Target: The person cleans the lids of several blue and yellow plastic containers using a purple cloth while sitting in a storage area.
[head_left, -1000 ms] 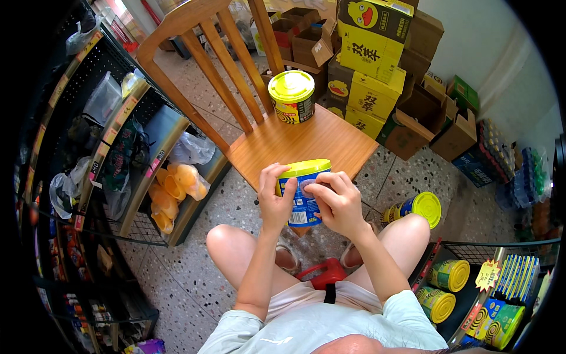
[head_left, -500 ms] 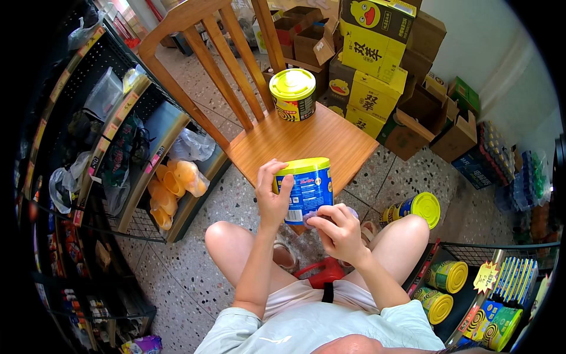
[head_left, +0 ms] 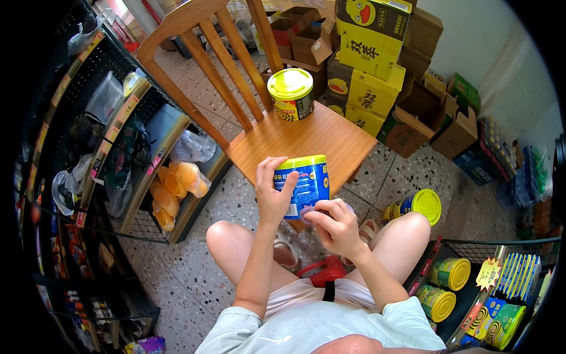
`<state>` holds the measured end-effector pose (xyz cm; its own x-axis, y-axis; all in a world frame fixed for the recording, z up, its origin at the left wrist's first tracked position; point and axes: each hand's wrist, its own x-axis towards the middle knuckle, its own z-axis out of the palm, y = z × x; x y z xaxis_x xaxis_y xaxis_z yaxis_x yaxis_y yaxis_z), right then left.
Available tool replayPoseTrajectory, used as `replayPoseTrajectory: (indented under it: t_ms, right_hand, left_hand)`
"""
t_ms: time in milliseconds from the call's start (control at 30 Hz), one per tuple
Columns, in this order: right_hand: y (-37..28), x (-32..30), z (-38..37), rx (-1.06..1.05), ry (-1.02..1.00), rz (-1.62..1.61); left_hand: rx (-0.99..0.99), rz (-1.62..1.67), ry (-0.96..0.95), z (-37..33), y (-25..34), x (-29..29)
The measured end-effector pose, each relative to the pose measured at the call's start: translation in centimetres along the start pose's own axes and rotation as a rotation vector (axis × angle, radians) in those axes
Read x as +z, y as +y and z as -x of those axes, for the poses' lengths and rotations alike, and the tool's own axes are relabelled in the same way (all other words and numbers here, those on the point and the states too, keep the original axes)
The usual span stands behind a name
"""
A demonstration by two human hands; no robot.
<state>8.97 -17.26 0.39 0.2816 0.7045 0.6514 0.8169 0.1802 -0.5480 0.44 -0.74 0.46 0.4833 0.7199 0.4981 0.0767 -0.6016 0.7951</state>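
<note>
A blue canister with a yellow-green lid (head_left: 311,184) is held upright in front of me, over the near edge of the wooden chair seat (head_left: 333,133). Its left side is wrapped by my left hand (head_left: 272,192), thumb on the front and fingers partly hidden behind. My right hand (head_left: 335,229) pinches a bunched greyish-purple cloth (head_left: 306,213), which touches the canister's lower edge. Farther back on the seat stands a dark canister with a yellow-green lid (head_left: 291,95). Another blue-and-yellow canister (head_left: 420,207) lies on the floor to the right of my knees.
Shelves (head_left: 171,141) with plastic bags and orange slippers (head_left: 168,192) line the left. Cartons (head_left: 371,88) are stacked behind the chair, with open boxes (head_left: 421,121) beside them. At lower right, a rack holds yellow-lidded canisters (head_left: 451,274). Between my legs is a red plastic object (head_left: 324,271).
The canister has turned slightly in my left hand, so less of its barcode shows. My right hand and the cloth have shifted a little left along its lower edge.
</note>
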Motion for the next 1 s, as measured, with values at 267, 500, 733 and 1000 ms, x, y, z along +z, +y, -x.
replayPoseTrajectory:
  t_ms: [267,500,733,1000]
  right_hand:
    - [1.2,0.1,0.7,0.069,0.048,-0.077]
    - [1.5,0.5,-2.8,0.077,0.078,-0.038]
    - [2.3,1.3,-5.8,0.066,0.165,0.01]
    - [1.4,1.0,-3.0,0.056,0.083,-0.015]
  left_hand:
    - [-0.054,0.035,0.007,0.3,-1.3,-0.9]
    - [-0.009,0.071,0.012,0.6,-1.9,-1.0]
    - [0.022,0.059,-0.016,1.1,-2.3,-1.5]
    - [-0.04,0.132,0.05,1.1,-2.4,-1.1]
